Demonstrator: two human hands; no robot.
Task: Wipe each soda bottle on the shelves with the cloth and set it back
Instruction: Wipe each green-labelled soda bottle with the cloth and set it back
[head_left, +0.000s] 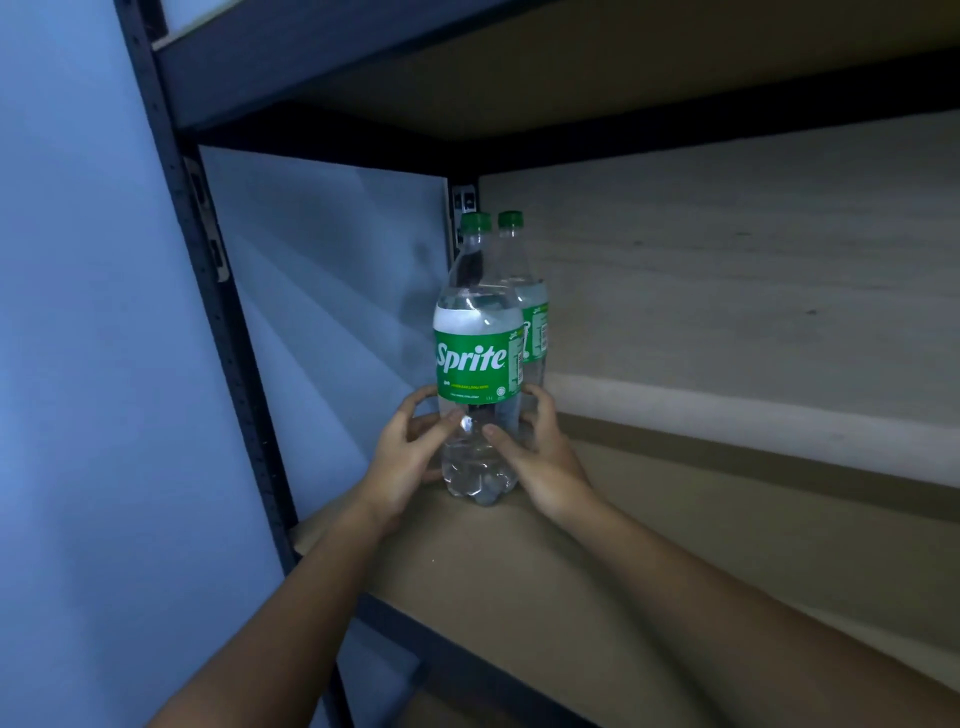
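Gripping front Sprite bottle (478, 364): left hand (410, 457), right hand (540, 457), fingers curled.

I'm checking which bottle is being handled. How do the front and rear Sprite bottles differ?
The front bottle is gripped low down by the left hand and right hand; the rear bottle is untouched. The front bottle shows its logo in full; the rear bottle is mostly hidden behind it. Both stand upright on the shelf with green caps on.
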